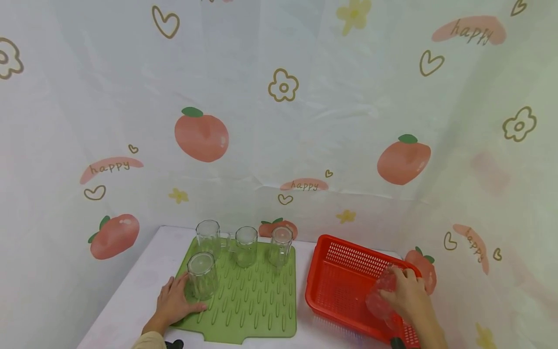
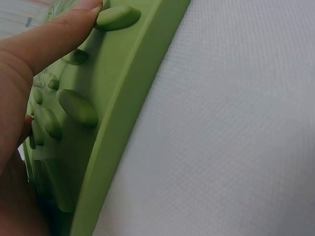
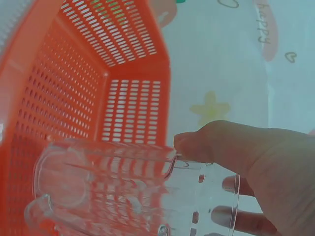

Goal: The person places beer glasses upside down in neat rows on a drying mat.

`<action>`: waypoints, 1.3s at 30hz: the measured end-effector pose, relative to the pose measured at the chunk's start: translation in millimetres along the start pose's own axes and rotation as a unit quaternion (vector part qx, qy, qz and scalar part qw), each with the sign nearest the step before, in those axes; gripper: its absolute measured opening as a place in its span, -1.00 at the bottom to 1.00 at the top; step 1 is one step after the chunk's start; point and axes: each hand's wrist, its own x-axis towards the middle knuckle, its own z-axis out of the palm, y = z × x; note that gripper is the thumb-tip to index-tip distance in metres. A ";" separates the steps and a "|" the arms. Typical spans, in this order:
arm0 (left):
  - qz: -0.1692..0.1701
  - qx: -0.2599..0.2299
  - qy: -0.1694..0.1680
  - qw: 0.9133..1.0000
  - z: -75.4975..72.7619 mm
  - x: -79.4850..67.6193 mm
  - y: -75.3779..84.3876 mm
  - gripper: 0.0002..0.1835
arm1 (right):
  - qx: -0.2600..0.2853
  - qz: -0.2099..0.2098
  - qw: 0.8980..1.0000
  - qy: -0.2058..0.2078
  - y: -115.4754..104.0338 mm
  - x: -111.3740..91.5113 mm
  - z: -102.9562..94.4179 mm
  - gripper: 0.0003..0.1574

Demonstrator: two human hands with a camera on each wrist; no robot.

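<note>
My left hand [image 1: 172,303] lies on the left edge of a green drying mat [image 1: 250,322], its thumb stretched over the raised nubs. Its fingertips are right at the side of the nearest clear glass mug [image 1: 203,278]. Behind that mug stand three more on the mat: a left one [image 1: 208,240], a middle one [image 1: 246,249] and a right one [image 1: 280,247]. Over the right part of a red basket [image 1: 335,291], my right hand [image 1: 410,295] grips another clear glass mug [image 3: 113,182]. This mug is tilted, with thumb and fingers on opposite sides of its end.
White cloth [image 2: 236,118] covers the table. A printed white curtain [image 1: 244,160] hangs close behind the mat and basket. The basket's slotted walls [image 3: 132,108] rise around the held mug, and a strip of table [image 1: 303,271] separates basket and mat.
</note>
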 end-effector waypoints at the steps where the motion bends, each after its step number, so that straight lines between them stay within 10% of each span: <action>1: 0.000 -0.001 0.001 1.000 -0.3 -0.3 0.3 0.36 | -0.001 -0.001 1.000 -0.001 -1.8 0.1 -1.2 -0.03; 39: -0.006 0.001 0.000 1.000 1.9 2.1 -0.8 0.37 | 0.205 -0.049 0.973 0.097 -32.0 1.6 10.7 -0.06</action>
